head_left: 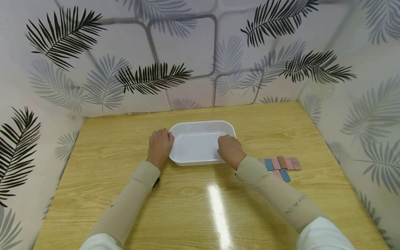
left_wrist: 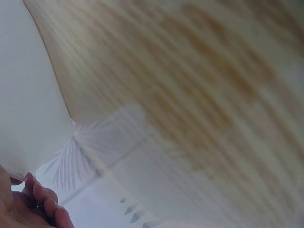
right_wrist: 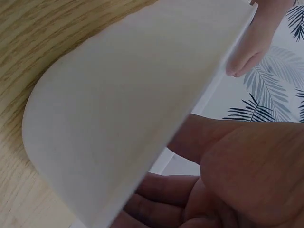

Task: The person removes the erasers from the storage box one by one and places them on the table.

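Note:
A white plastic tray (head_left: 197, 144) with rounded corners and low walls sits on the wooden table, nothing showing inside it. My left hand (head_left: 160, 145) grips its left end, thumb side against the rim. In the left wrist view, the curled fingers (left_wrist: 45, 199) show beside the tray's pale wall (left_wrist: 28, 95). My right hand (head_left: 230, 150) holds the right end near the front corner, knuckles over the inside. The right wrist view shows the tray's outer wall (right_wrist: 109, 90) up close, with my right thumb and fingers reaching over the rim.
Several small flat pieces in blue, pink, orange and green (head_left: 282, 163) lie to the right, partly behind my right forearm. A small black object (head_left: 156, 182) shows beside my left wrist. Behind the wooden table (head_left: 265, 125) hangs a leaf-patterned cloth (head_left: 187, 52), also along both sides.

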Demonstrator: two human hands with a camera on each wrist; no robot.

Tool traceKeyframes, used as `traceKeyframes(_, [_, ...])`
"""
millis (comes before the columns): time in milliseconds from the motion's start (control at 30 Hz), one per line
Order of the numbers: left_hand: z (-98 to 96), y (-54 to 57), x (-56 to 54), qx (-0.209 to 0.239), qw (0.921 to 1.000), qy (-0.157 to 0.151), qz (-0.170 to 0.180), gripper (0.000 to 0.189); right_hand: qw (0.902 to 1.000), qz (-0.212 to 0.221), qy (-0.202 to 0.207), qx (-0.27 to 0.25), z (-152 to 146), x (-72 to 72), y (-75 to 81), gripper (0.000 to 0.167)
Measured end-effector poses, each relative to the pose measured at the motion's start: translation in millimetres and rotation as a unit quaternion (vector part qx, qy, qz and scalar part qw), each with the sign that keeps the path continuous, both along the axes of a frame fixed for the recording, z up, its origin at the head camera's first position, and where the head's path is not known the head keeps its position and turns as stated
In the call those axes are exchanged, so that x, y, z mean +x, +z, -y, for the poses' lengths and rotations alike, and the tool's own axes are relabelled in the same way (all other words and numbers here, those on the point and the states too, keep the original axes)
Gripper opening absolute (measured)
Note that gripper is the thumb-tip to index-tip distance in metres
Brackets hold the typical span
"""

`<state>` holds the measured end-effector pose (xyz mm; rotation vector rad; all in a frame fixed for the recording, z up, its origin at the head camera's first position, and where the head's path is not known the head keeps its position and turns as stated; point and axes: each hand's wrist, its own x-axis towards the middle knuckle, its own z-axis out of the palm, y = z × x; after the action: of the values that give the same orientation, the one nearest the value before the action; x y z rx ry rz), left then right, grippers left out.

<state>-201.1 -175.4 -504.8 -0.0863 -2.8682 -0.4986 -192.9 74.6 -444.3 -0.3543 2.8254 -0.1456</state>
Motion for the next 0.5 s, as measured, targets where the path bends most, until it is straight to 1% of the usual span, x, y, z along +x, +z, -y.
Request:
traceKeyframes(100, [-0.5,1.9,-0.1,0.0,1.0,-0.002,0.003,0.032,0.9999,0.009,-0.01,0.009,3.3,-1.2,-1.1,0.013])
traceKeyframes(233, [0.0,3.1,0.6,0.001,1.0,0.001,0.008,0.033,0.9996,0.015,-0.024,0.008,7.7,-2.0,-2.4,0.019])
traceKeyframes(500, [-0.4,5.7,0.5,0.011,0.9998,0.005,0.016,0.032,0.9984,0.029,-0.038,0.029,14.1,-4.9,-4.8,0.023])
